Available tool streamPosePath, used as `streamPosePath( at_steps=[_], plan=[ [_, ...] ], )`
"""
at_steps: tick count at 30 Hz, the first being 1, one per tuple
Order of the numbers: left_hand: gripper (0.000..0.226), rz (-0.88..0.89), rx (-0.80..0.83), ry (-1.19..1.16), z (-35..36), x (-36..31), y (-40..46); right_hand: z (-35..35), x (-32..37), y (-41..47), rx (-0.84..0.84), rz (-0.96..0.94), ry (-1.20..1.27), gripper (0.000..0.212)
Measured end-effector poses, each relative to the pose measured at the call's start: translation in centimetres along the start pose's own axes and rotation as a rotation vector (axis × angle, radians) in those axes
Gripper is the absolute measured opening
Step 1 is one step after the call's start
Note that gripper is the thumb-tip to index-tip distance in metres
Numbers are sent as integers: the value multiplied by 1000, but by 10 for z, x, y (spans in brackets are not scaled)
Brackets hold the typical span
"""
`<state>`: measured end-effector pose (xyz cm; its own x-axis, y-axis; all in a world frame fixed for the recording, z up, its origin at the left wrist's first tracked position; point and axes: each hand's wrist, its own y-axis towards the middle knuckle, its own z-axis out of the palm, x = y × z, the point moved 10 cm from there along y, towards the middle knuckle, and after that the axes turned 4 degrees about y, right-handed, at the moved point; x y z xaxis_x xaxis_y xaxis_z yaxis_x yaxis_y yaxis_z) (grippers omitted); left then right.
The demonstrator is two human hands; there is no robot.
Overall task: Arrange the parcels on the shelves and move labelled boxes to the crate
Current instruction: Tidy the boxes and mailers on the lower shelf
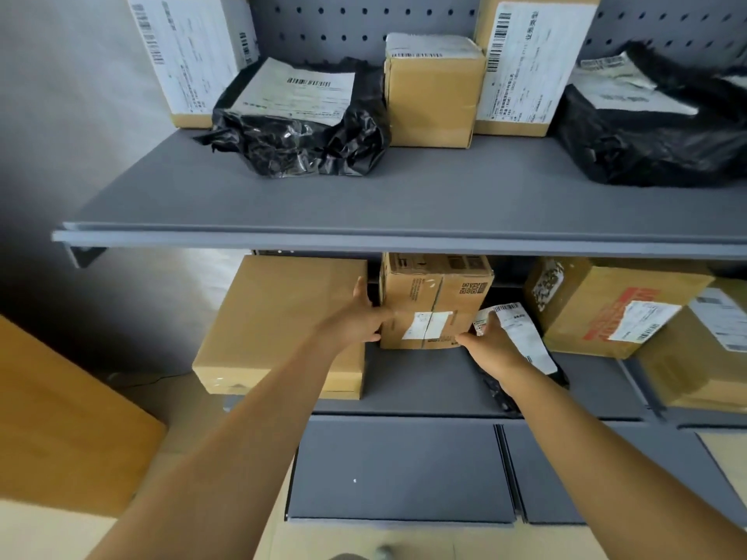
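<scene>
— Middle box on the lower shelf: why caught from both sides?
— Looks like a two-sided hold for sliding or lifting it out; carries a white label on its front, so probably bound for the crate. No crate in view.
— Left hand?
— Pressed against the box's left face, fingers curled round the lower front corner, thumb up in the gap beside the big plain carton just left of the box.
— Right hand?
— At the box's lower right corner, fingertips touching the front edge. Clamped or merely resting: cannot tell, since the far fingers are hidden behind the box.
— Anything under that hand?
— A black bag with a long white label, lying right of the box, partly beneath the wrist.
— Further right of the box?
— A labelled carton with red print, well apart.
— Above the box?
— Upper shelf with upright labelled cartons and black bags, pushed to the back, labels facing out for reading.
</scene>
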<state>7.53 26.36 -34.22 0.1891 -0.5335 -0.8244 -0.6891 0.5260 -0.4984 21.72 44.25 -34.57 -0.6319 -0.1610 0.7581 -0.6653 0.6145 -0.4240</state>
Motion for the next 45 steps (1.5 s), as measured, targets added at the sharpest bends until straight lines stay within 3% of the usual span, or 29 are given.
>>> streamPosePath(
  at_steps=[2,5,6,9,13,17,23,27,32,37,42,45],
  plan=[
    [92,33,-51,-6,-13,-2,-17,3,-4,-6,8,11,-25,75],
    [75,106,-238,-62,-58,4,-52,22,5,-23,102,-46,48,18],
    [69,123,-337,-59,-79,9,-67,31,9,-29,137,-55,74,14],
    [50,105,-609,-10,-138,28,-109,66,16,-49,212,-10,102,21],
    [48,2,-734,72,-190,67,-131,119,21,-69,301,20,152,64],
    [58,-112,-602,7,-209,106,-114,148,39,-72,306,-23,163,72],
    [67,-252,-376,114,-218,144,-78,167,58,-55,123,-42,150,74],
    [66,-333,-182,-127,-209,175,-69,177,55,-60,3,-3,160,59],
    [38,-334,-63,-343,-207,179,-74,187,54,-73,-36,-26,212,55],
    [48,-271,-2,-499,-230,172,-96,192,63,-91,-13,-44,207,74],
    [68,-275,6,-521,-251,166,-130,180,103,-121,-51,-317,217,73],
    [65,-242,29,-570,-251,168,-155,177,100,-134,40,-199,439,70]
  ],
)
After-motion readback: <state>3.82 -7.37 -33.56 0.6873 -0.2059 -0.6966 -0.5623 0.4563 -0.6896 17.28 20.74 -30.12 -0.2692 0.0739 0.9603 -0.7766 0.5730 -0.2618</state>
